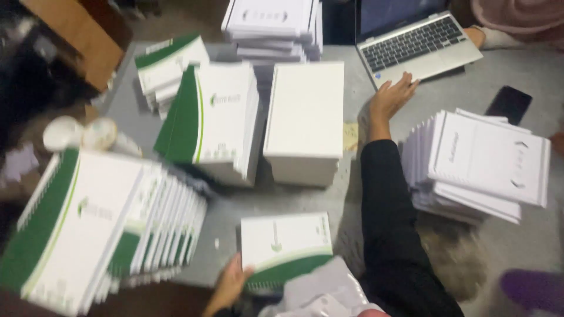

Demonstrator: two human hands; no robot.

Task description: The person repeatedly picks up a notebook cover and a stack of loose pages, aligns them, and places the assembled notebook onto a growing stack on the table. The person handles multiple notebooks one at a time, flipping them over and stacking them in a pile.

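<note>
Grey and crowded, the worktop (pixel 529 76) carries stacks of spiral-bound notebooks on every side of the plain white stack (pixel 305 120) at its middle. The person's left hand (pixel 228 285), fingers closed on a corner, grips a green-and-white notebook (pixel 286 246) lying at the near edge, below that white stack. The right hand (pixel 392 97), fingers apart and flat on the worktop, reaches past the white stack's right side toward a silver laptop (pixel 420 44) where another person's hand (pixel 474 36) rests.

Left of the white stack, a fanned pile of green-covered notebooks (pixel 88 229) leans hard and overhangs the near edge; a nudge from the left arm could, by the look of it, spill it to the floor. The black sleeve (pixel 390 223) passes just beside a white-covered pile (pixel 482 167) to the right, which sits askew and might slide if brushed. A black phone (pixel 509 103) lies beyond that pile. Dim room, with brown furniture (pixel 76 35) at far left.
</note>
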